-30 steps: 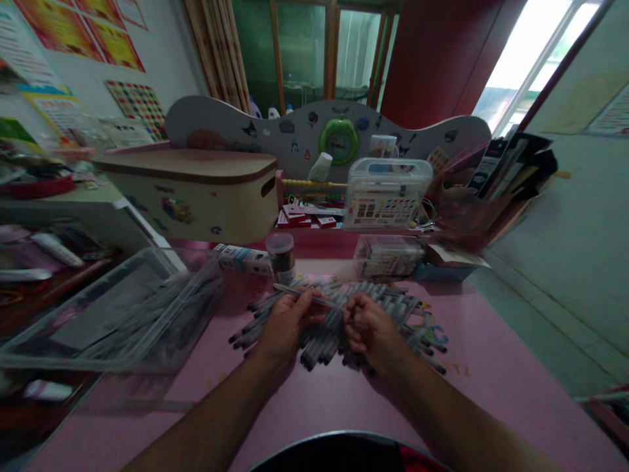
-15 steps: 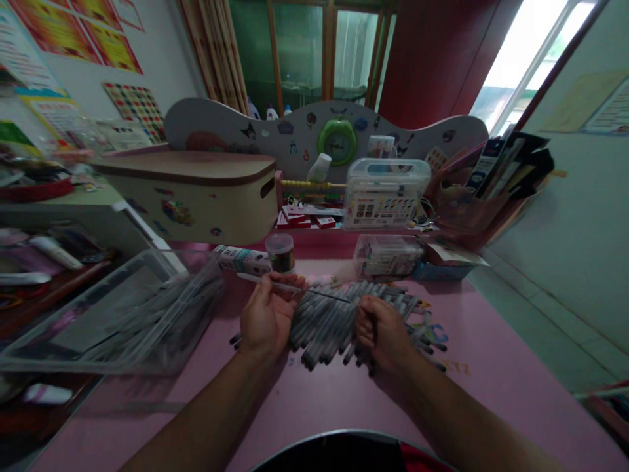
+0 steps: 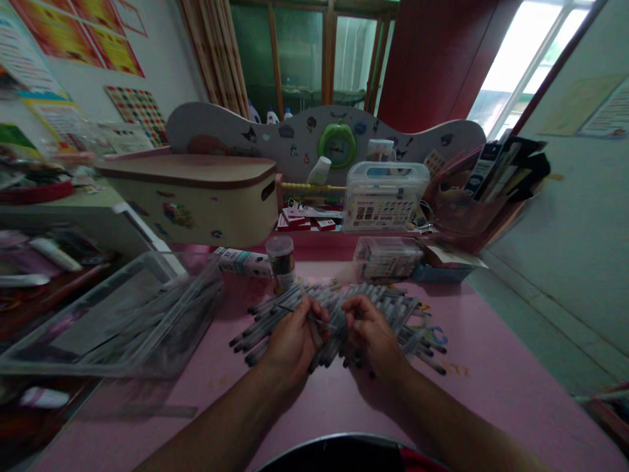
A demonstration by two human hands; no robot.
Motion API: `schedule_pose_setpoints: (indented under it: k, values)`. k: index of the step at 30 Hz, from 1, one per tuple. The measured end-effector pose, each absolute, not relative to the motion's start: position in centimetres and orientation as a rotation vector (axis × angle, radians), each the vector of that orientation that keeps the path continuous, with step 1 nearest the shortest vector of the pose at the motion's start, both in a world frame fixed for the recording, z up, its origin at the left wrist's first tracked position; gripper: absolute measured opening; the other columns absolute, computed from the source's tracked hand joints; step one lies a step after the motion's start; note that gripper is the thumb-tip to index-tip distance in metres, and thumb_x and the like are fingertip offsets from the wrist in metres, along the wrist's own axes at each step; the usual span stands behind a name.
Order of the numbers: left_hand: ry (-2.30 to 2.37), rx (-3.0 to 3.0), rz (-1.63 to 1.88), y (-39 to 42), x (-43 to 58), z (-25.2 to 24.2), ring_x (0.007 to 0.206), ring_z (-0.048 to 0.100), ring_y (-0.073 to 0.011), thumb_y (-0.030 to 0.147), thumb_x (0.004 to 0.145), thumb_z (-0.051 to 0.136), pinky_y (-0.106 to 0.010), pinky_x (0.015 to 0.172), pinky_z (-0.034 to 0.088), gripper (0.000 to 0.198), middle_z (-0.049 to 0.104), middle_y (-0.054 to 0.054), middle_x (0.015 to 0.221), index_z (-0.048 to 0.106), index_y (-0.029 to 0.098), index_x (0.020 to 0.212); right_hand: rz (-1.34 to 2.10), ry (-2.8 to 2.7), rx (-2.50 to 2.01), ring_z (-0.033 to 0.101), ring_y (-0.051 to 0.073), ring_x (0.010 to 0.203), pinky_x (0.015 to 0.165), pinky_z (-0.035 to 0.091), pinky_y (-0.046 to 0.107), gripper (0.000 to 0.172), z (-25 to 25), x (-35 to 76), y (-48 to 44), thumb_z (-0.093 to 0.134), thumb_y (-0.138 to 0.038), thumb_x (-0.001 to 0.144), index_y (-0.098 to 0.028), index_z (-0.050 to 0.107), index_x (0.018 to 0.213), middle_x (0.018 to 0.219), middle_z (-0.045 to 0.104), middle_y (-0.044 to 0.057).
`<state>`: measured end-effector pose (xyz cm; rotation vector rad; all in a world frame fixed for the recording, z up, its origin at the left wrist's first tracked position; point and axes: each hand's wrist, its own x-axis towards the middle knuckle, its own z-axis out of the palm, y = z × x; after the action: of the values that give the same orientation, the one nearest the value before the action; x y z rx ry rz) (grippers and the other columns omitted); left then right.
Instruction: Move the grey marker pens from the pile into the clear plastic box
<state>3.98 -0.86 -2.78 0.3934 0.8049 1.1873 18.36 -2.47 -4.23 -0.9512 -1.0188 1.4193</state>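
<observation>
Grey pens [image 3: 335, 303] are heaped on the pink table [image 3: 339, 406], and above them the thin stick [image 3: 324, 322] pinched by the left hand [image 3: 293, 333] is best held firmly but unbent, while whether anything is gripped by the curled right hand [image 3: 371, 330] cannot be told.

Head view, seen from your own head, facing forward and down; your left hand [image 3: 293, 335] and right hand [image 3: 372, 332] lie near, the green clock [image 3: 337, 145] farther ahead.
</observation>
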Motion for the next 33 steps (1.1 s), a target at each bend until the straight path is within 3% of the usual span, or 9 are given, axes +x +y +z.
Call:
schedule_pose_setpoints:
  k: [2, 6, 9, 13, 17, 20, 23, 28, 33]
  values:
    - [0.782, 0.297, 1.085, -0.9, 3.9, -2.2, 0.065, 0.065, -0.0149, 0.032, 0.097, 0.052, -0.03, 0.064, 0.058, 0.034, 0.067, -0.006, 0.074, 0.056, 0.016, 0.068, 1.201, -1.11, -0.998, 0.046, 0.013, 0.061, 0.057, 0.041, 0.024, 0.023, -4.1, 18.9, -2.1, 0.053, -0.014, 0.074, -0.025, 0.056, 0.093, 0.079, 0.052, -0.003]
    - [0.655, 0.148, 0.92, -1.5, 4.5, -1.7, 0.091, 0.072, -0.0198, 0.017, 0.097, 0.049, -0.034, 0.086, 0.058, 0.025, 0.073, -0.014, 0.095, 0.064, 0.012, 0.079, 0.777, -1.407, -1.026, 0.055, 0.018, 0.08, 0.073, 0.047, 0.03, 0.023, -3.6, 18.9, -2.3, 0.047, -0.008, 0.08, -0.025, 0.055, 0.094, 0.085, 0.056, 0.001]
    - [0.627, 0.057, 0.902, -1.9, 5.1, -2.0, 0.08, 0.073, -0.0172, 0.013, 0.096, 0.048, -0.031, 0.082, 0.059, 0.022, 0.073, -0.01, 0.085, 0.067, 0.01, 0.086, 0.635, -1.603, -0.96, 0.059, 0.019, 0.087, 0.079, 0.049, 0.032, 0.026, -3.7, 18.5, -2.7, 0.044, -0.006, 0.087, -0.024, 0.056, 0.101, 0.093, 0.059, 0.004]
    - [0.643, -0.056, 0.917, -1.8, 5.3, -2.0, 0.065, 0.071, -0.0132, 0.015, 0.099, 0.045, -0.025, 0.067, 0.059, 0.028, 0.07, -0.006, 0.071, 0.064, 0.011, 0.08, 0.53, -1.842, -0.869, 0.063, 0.022, 0.099, 0.092, 0.05, 0.04, 0.033, -4.6, 18.3, -2.4, 0.044, -0.009, 0.093, -0.025, 0.057, 0.118, 0.106, 0.066, 0.008]
    - [0.676, -0.093, 0.958, -1.7, 5.3, -1.6, 0.061, 0.07, -0.0125, 0.015, 0.1, 0.042, -0.023, 0.06, 0.058, 0.03, 0.071, -0.006, 0.069, 0.065, 0.011, 0.081, 0.446, -1.981, -0.906, 0.065, 0.025, 0.112, 0.115, 0.026, 0.06, 0.04, -5.3, 18.6, -1.9, 0.044, -0.008, 0.094, -0.028, 0.055, 0.127, 0.118, 0.07, 0.008]
    - [0.7, -0.094, 0.98, -1.7, 5.3, -1.5, 0.065, 0.071, -0.014, 0.016, 0.1, 0.042, -0.025, 0.062, 0.06, 0.028, 0.072, -0.007, 0.075, 0.065, 0.011, 0.085, 0.452, -1.979, -0.962, 0.06, 0.027, 0.121, 0.117, 0.019, 0.062, 0.035, -5.3, 18.9, -1.8, 0.046, -0.011, 0.094, -0.028, 0.057, 0.124, 0.12, 0.07, 0.008]
    - [0.716, -0.049, 0.977, -1.6, 5.0, -1.5, 0.065, 0.07, -0.0143, 0.019, 0.1, 0.042, -0.025, 0.062, 0.06, 0.028, 0.071, -0.009, 0.075, 0.065, 0.009, 0.086, 0.458, -1.841, -1.019, 0.059, 0.026, 0.12, 0.113, 0.032, 0.054, 0.031, -4.8, 19.2, -1.8, 0.047, -0.015, 0.095, -0.026, 0.057, 0.123, 0.122, 0.067, 0.009]
    - [0.815, 0.118, 1.005, -1.1, 3.6, 0.3, 0.043, 0.052, -0.0074, 0.031, 0.101, 0.043, -0.015, 0.034, 0.035, 0.034, 0.059, -0.003, 0.066, 0.061, 0.012, 0.081, 0.376, -1.681, -1.073, 0.057, 0.025, 0.117, 0.103, 0.044, 0.044, 0.027, -4.0, 19.7, -1.9, 0.049, -0.018, 0.096, -0.024, 0.056, 0.122, 0.122, 0.061, 0.01]
    - [0.877, 0.249, 1.119, -0.9, 0.7, 4.5, 0.047, 0.049, -0.0051, 0.018, 0.097, 0.048, -0.011, 0.036, 0.034, 0.019, 0.056, -0.002, 0.072, 0.061, 0.012, 0.086, 0.352, -1.688, -1.056, 0.058, 0.026, 0.116, 0.102, 0.044, 0.045, 0.026, -3.6, 19.8, -1.9, 0.049, -0.017, 0.095, -0.024, 0.059, 0.117, 0.12, 0.062, 0.01]
